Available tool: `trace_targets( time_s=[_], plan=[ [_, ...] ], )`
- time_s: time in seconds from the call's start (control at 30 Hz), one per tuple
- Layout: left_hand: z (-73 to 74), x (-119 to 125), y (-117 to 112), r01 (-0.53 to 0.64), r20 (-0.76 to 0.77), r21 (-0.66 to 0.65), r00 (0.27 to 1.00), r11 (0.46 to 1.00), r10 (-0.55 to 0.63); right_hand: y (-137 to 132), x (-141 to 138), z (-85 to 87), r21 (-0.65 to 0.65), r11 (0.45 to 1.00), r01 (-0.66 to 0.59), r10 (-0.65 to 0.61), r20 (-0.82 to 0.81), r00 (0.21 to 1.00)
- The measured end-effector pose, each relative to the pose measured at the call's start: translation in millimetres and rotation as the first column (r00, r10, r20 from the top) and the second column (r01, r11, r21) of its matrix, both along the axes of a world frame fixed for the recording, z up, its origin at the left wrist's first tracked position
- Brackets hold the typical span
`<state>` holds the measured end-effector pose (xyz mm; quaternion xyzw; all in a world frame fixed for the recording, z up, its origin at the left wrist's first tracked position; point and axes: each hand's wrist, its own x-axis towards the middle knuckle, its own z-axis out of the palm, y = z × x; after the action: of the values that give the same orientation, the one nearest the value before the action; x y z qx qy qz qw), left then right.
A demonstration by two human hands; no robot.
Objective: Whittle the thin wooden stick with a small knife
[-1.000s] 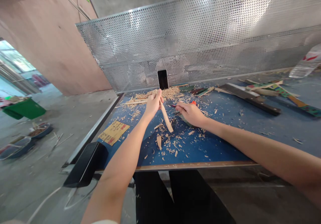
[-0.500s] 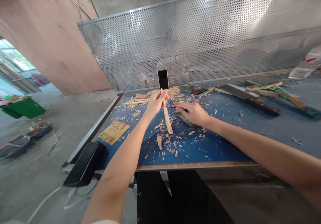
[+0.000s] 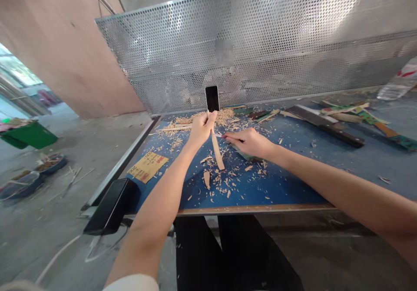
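Observation:
My left hand (image 3: 202, 128) is closed round the upper part of a pale, flat strip of wood (image 3: 217, 153). Its wider end points down toward me over the blue tabletop. My right hand (image 3: 249, 143) is closed on a small knife (image 3: 224, 136), and its thin blade reaches left to the strip just below my left fingers. Most of the knife's handle is hidden in my fingers. Beneath the right hand lies a greenish flat piece (image 3: 243, 153), partly covered. Curled shavings and chips (image 3: 224, 186) are scattered around the strip.
A phone (image 3: 212, 98) stands behind my left hand, before a perforated metal panel (image 3: 182, 61). Yellow sandpaper (image 3: 147, 166) and a black box (image 3: 112, 206) lie left. To the right are a large blade with a dark handle (image 3: 342, 135), painted strips, and a plastic bottle (image 3: 395, 82).
The knife blade now shows against the strip, where before it was hardly visible. My left thumb has shifted higher on the wood. The camera view has tilted slightly.

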<state>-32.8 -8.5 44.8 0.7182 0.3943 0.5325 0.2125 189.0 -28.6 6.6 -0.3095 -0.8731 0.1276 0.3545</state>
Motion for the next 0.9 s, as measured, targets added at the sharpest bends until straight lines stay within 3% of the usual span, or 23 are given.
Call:
trace_targets(
  time_s=[0.13,0.3,0.5,0.67,0.9],
  plan=[
    [0.3,-0.3,0.4,-0.008,-0.04,0.012,0.999,1.0,0.009,2.7,7.1,8.3,0.017,0.997,-0.076,0.074,0.095,0.993],
    [-3.8,-8.5,5.7,-0.061,-0.064,-0.039,0.996,0.997,0.058,-4.3,15.5,9.2,0.09,0.96,-0.265,0.236,0.245,0.94],
    [-6.7,-11.2,6.8,-0.067,-0.031,-0.064,0.997,0.996,0.065,-4.4,8.3,1.9,0.213,0.977,-0.029,0.034,-0.022,0.999],
    [-5.5,-8.2,3.7,-0.044,0.01,-0.065,0.999,0.997,0.045,1.9,3.4,-10.9,0.204,0.978,0.034,-0.031,-0.02,0.999],
    [-3.6,-7.1,1.3,-0.062,0.009,-0.056,0.998,0.996,0.063,4.8,-4.3,-13.4,0.201,0.978,0.063,-0.062,-0.008,0.998]
  ],
)
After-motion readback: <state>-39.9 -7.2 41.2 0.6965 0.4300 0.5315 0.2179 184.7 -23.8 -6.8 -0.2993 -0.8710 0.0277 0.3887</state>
